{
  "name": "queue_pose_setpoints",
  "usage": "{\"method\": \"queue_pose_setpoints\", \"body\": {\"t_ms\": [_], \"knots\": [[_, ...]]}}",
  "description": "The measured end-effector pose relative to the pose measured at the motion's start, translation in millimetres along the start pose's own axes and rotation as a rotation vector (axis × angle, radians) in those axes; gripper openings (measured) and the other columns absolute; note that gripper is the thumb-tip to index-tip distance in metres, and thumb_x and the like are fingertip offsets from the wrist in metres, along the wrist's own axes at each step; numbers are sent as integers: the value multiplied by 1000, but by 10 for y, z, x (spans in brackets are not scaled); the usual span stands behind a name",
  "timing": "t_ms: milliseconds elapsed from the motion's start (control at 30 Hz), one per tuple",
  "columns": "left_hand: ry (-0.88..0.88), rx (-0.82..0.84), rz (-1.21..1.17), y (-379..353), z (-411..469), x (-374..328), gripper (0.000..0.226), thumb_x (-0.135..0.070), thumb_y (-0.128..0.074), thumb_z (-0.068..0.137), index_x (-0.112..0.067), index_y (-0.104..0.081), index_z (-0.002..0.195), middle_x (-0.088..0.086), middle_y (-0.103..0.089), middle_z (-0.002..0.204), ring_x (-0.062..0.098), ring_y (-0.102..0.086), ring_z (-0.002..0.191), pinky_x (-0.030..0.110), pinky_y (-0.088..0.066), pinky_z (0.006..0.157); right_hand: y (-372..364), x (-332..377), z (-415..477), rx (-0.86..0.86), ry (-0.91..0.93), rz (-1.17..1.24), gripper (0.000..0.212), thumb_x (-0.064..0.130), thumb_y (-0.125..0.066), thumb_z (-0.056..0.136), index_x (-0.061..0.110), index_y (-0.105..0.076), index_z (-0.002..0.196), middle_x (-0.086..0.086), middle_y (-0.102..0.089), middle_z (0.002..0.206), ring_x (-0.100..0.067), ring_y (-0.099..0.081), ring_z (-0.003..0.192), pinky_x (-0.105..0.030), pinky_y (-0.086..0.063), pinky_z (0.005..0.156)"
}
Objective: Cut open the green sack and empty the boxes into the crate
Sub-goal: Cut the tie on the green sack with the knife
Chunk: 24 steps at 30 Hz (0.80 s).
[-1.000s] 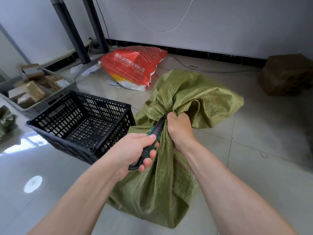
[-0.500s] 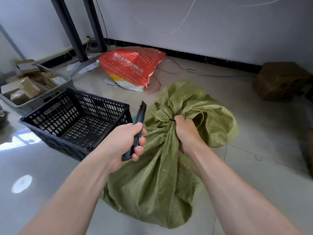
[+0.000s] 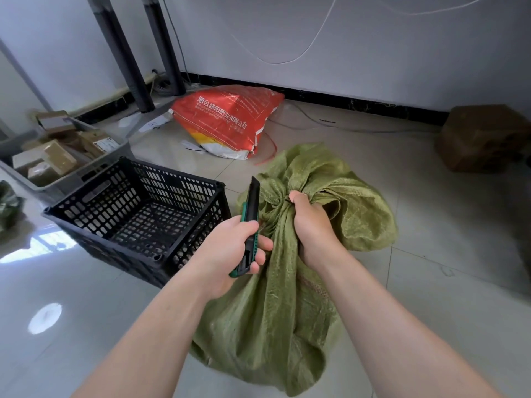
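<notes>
The right hand (image 3: 313, 228) clenches the bunched neck of the green sack (image 3: 281, 311), fingers curled tight round the gathered cloth, and the loose top spills to the right of the fist. Just left of it, the left hand (image 3: 227, 251) is wrapped round a green-and-black utility knife (image 3: 253, 208), its tip pointing up and away beside the neck; whether it touches the cloth cannot be told. The sack's body sits on the tiled floor between the forearms. The black crate (image 3: 175, 174) stands just left of the sack.
</notes>
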<state>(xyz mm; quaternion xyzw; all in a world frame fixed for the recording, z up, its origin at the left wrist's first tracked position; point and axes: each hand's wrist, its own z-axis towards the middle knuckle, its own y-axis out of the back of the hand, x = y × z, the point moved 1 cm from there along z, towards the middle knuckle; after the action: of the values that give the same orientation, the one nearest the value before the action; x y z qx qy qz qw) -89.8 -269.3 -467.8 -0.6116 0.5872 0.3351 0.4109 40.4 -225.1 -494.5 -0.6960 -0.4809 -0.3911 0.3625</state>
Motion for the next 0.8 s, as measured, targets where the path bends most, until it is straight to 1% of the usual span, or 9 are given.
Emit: {"method": "queue_pose_setpoints", "body": {"t_ms": [33, 133, 267, 400, 467, 533, 600, 700, 800], "knots": [[-12, 16, -11, 3, 4, 8, 8, -10, -43, 100, -7, -49, 104, 12, -62, 77, 16, -49, 49, 23, -37, 38, -4, 3, -2, -5, -5, 5, 61, 52, -56, 79, 8, -59, 122, -13, -72, 108, -33, -70, 100, -52, -54, 96], [-49, 68, -44, 21, -4, 12, 24, 5, -37, 93, -7, -48, 111, 11, -58, 86, 14, -47, 50, 23, -35, 40, -9, 0, 5, -3, -18, 20, 69, 55, -54, 71, 10, -58, 123, -12, -72, 109, -34, -69, 101, -52, -54, 97], [-78, 113, -85, 33, -19, -13, 35, 12, -33, 89, -6, -48, 116, 11, -56, 84, 14, -46, 51, 23, -36, 42, -8, 3, -2, 0, -25, 32, 65, 53, -55, 74, 9, -58, 122, -12, -71, 109, -33, -69, 100, -52, -54, 96], [-104, 146, -107, 5, -9, -37, 45, 17, -34, 85, -7, -49, 119, 8, -52, 83, 14, -46, 52, 23, -35, 44, 11, 11, 4, -7, -43, 45, 58, 50, -57, 81, 8, -58, 122, -13, -71, 109, -33, -69, 100, -52, -55, 95], [-112, 169, -114, -21, -18, -55, 48, 18, -34, 83, -7, -50, 120, 7, -50, 82, 14, -45, 53, 23, -35, 44, 32, 13, 7, -4, -49, 54, 53, 47, -57, 86, 8, -58, 121, -14, -71, 109, -34, -69, 100, -52, -55, 95], [-123, 197, -128, -46, -41, -89, 51, 16, -41, 75, -6, -50, 121, 7, -49, 83, 15, -46, 54, 23, -35, 43, 43, 16, 13, -7, -50, 57, 50, 44, -56, 88, 7, -59, 121, -15, -71, 108, -34, -69, 99, -52, -55, 94], [-139, 210, -144, -59, -57, -124, 60, 10, -44, 64, -7, -51, 121, 8, -48, 87, 15, -47, 56, 23, -36, 43, 37, 26, 4, -13, -45, 60, 54, 45, -56, 85, 5, -59, 121, -16, -70, 107, -36, -69, 99, -53, -56, 92], [-147, 184, -161, -61, -48, -133, 65, 7, -45, 60, -7, -50, 124, 10, -46, 90, 14, -48, 57, 22, -37, 42, 12, 26, -22, -8, -52, 66, 58, 48, -55, 81, 5, -58, 121, -17, -70, 107, -36, -69, 99, -55, -56, 92], [-129, 142, -137, -59, -27, -83, 60, 8, -46, 63, -5, -49, 121, 10, -46, 88, 15, -48, 56, 23, -37, 42, 12, 16, -26, 5, -61, 67, 43, 42, -55, 92, 7, -59, 117, -16, -71, 107, -35, -70, 99, -54, -56, 93]]}}
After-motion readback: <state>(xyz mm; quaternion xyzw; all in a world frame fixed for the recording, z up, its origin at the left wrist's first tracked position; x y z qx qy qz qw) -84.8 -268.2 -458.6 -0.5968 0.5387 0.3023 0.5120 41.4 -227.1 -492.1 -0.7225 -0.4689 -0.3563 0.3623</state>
